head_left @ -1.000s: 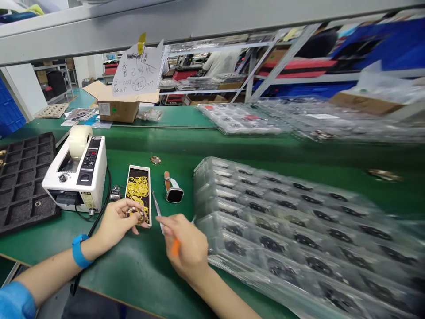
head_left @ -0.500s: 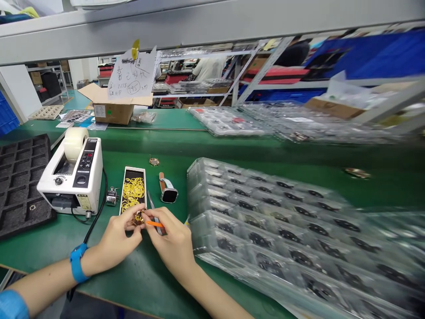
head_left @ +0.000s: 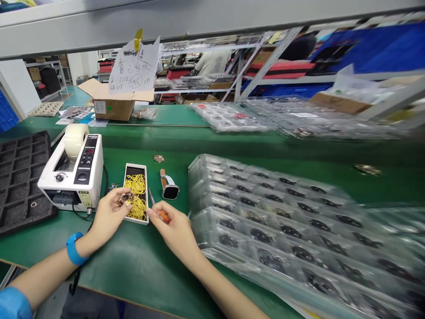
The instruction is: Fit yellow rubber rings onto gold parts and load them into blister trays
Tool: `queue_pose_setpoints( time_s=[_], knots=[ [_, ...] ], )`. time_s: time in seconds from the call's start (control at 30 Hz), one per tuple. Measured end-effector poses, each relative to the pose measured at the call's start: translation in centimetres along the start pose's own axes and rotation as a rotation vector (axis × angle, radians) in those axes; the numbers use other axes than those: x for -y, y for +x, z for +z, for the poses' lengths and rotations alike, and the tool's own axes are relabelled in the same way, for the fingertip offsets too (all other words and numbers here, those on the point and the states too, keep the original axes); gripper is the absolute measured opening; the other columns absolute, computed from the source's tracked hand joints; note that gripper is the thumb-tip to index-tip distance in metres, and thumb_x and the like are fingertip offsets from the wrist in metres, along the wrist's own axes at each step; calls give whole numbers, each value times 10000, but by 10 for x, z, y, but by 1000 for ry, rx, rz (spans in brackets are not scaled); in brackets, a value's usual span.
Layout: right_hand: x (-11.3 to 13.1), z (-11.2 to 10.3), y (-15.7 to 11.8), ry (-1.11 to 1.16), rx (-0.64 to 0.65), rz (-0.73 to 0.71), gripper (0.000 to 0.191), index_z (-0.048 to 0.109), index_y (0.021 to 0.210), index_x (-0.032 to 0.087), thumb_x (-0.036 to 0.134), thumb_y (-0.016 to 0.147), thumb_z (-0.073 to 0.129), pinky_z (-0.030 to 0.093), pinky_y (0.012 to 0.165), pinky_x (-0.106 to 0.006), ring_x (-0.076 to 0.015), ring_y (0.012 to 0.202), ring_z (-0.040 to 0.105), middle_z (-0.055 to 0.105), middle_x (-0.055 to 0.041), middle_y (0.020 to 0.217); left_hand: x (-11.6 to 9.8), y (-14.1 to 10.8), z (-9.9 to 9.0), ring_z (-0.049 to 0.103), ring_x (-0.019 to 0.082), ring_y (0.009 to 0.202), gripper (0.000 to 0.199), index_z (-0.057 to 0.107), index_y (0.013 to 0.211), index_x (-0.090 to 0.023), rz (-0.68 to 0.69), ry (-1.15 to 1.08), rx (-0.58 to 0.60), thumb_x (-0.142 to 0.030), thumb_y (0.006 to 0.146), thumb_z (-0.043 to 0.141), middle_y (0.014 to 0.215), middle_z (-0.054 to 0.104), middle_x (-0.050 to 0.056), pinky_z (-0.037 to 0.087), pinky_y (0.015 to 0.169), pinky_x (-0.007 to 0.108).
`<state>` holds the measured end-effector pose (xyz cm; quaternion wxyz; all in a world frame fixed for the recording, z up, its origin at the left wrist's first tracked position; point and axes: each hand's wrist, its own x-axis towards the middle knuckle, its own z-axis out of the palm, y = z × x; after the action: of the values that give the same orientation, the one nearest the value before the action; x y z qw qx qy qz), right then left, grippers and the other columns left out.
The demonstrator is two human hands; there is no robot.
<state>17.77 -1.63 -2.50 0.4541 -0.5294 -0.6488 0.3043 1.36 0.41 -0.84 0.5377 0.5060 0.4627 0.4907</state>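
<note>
My left hand [head_left: 111, 212], with a blue band at the wrist, is closed on a small gold-coloured round watch part [head_left: 126, 198], held above a white box [head_left: 146, 219]. Inside that box lie many yellow rings [head_left: 137, 184]. Just right of the box, my right hand [head_left: 174, 223] is closed on a slim orange tool [head_left: 164, 216]; its exact kind is hidden by the fingers. Grey metal tweezers [head_left: 151, 196] point away from me beside that hand; I cannot tell whether it touches them. The hands are apart.
A white tape dispenser [head_left: 71, 170] and a black foam tray [head_left: 25, 177] stand left. Behind the box lie a smartwatch [head_left: 170, 191] and another gold part [head_left: 159, 158]. Stacked clear trays [head_left: 265, 212] fill the right. A shelf beam [head_left: 199, 22] crosses above.
My left hand has moved left and up with the watch part, away from my right hand. The right hand has shifted slightly right, with the orange tool still in it.
</note>
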Motion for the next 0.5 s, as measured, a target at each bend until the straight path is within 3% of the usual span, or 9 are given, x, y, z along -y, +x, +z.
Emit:
queue_pose_setpoints(
  time_s=[0.13,0.3,0.4,0.5],
  knots=[
    [-9,3,2,-202,156,12,70,453,722,223,186,781,442,392,503,-243,-138,515,499,519,37,577,-9,0,-2,671,201,828,275,661,897,-146,-54,-104,-3,-290,677,742,843,696,54,566,733,305],
    [19,-10,-24,-236,163,-163,195,485,893,235,85,795,407,445,509,-245,-149,568,569,569,25,656,-11,-2,-3,692,207,733,338,680,840,-139,-68,-59,3,-396,646,780,756,706,46,579,661,297],
    [29,-46,-42,-349,17,-417,139,524,923,232,126,873,449,461,506,-232,-140,582,590,591,-7,707,-11,-1,-4,701,218,702,376,686,862,-132,-71,-45,5,-432,654,773,728,713,52,584,654,303],
    [11,-115,-49,-644,-133,-542,161,585,943,228,119,867,495,457,510,-223,-145,618,625,638,-42,747,-12,0,-6,707,215,714,394,680,909,-131,-78,-68,19,-457,696,738,761,719,53,592,664,296]
  ],
)
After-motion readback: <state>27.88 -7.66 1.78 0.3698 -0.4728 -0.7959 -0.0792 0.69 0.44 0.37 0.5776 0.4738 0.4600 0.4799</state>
